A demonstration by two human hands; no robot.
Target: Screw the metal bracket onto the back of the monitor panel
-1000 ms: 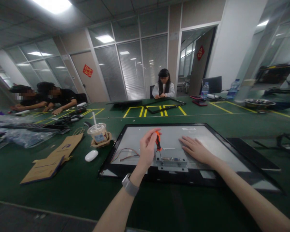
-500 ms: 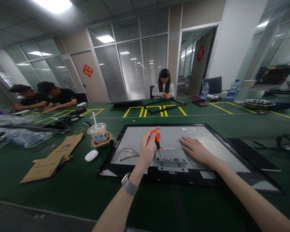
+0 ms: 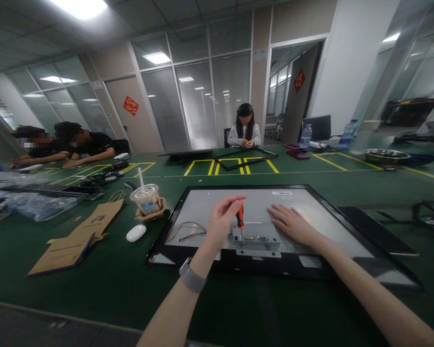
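Observation:
My left hand (image 3: 222, 219) grips the top of an orange and black screwdriver (image 3: 240, 217) between thumb and fingers. The screwdriver stands nearly upright, and its shaft comes down at the left end of a metal bracket (image 3: 258, 246) with connector ports; whether the tip sits in a screw I cannot make out. That bracket is on the back of a flat display panel (image 3: 198, 202) with a black edge. My right hand (image 3: 294, 224) lies flat on the grey panel back, fingers spread, to the right of the bracket. Thin wires (image 3: 191, 232) lie on the panel's left part.
Left of the panel are a white mouse (image 3: 136, 233), an iced drink cup (image 3: 146, 200) in a carrier and a brown paper bag (image 3: 72, 241). A dark flat slab (image 3: 376, 231) lies to the right. Across the green table (image 3: 104, 299), a person (image 3: 244, 127) sits behind a black frame (image 3: 224, 167).
The screwdriver has gone from leaning left to nearly upright, its handle shifting slightly right and down. My left fingers have changed their hold on it. My right hand stays put.

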